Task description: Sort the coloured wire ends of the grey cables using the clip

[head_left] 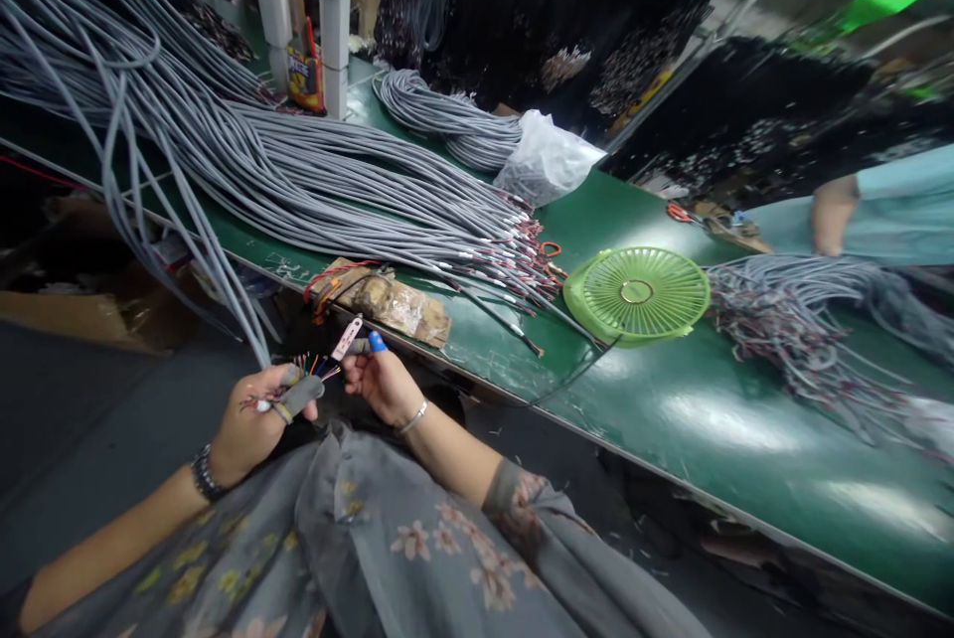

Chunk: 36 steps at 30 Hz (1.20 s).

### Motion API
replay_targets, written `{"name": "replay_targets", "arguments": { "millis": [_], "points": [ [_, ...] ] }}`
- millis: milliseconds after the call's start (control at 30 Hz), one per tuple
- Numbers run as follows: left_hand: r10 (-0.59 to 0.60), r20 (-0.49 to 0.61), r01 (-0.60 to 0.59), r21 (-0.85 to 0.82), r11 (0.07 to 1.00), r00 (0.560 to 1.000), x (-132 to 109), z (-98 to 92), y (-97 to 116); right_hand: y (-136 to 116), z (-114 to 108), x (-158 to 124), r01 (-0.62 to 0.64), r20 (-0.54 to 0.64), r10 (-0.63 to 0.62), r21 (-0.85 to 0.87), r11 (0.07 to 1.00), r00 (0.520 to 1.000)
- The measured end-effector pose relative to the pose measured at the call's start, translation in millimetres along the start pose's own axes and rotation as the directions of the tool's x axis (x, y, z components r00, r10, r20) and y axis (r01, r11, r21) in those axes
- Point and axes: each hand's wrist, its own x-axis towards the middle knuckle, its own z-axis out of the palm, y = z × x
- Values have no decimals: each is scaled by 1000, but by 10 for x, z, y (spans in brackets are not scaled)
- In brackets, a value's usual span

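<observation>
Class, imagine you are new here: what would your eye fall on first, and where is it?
Probably the bright green fan on the green table, right of the picture's middle. Then the great sheaf of grey cables sweeping in from the upper left, and, below it, the left hand, with thin coloured wires poking out beside it.

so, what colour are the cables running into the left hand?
The cables are plain grey; they show in the head view, the only one here.
</observation>
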Motion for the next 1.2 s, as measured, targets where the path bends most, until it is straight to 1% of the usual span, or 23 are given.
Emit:
{"name": "replay_targets", "arguments": {
  "millis": [67,133,233,300,400,500,667,767,867,933,1000,1100,1200],
  "points": [
    [8,24,-8,-21,1000,1000,30,-4,37,-71,15,36,-51,44,51,3,999,998],
    [12,35,-11,-41,999,999,61,12,67,-117,44,71,-42,69,43,-10,999,997],
    [4,39,-2,-52,999,999,98,59,66,-131,82,108,24,57,-23,-27,999,998],
    [-2,21,4,-63,998,1000,113,93,30,-118,92,116,50,47,-49,-17,999,998],
    [-1,-5,0,-78,997,1000,123,129,-47,-98,94,113,57,43,-58,9,998,997],
    [1,-4,-1,-79,997,1000,126,146,-94,-92,97,108,65,32,-66,16,998,997],
    [-11,16,12,-47,999,1000,127,145,-63,-84,117,98,76,28,-76,10,997,997],
    [-7,12,7,-26,1000,1000,114,126,-34,-83,121,92,51,38,-52,18,999,998],
    [1,16,-1,-9,1000,1000,79,86,-26,-103,114,86,-14,36,13,27,1000,999],
    [9,17,-9,7,1000,1000,44,55,-28,-126,111,80,-57,58,56,26,998,997],
    [17,-3,-17,8,1000,1000,10,33,-30,-146,113,73,-73,81,71,17,997,994],
    [16,-43,-17,-15,1000,999,-18,30,-31,-158,128,64,-21,84,21,-6,1000,996],
    [8,-57,-9,-26,1000,998,-10,58,-35,-144,136,58,32,85,-30,-29,999,996]
  ]
}}
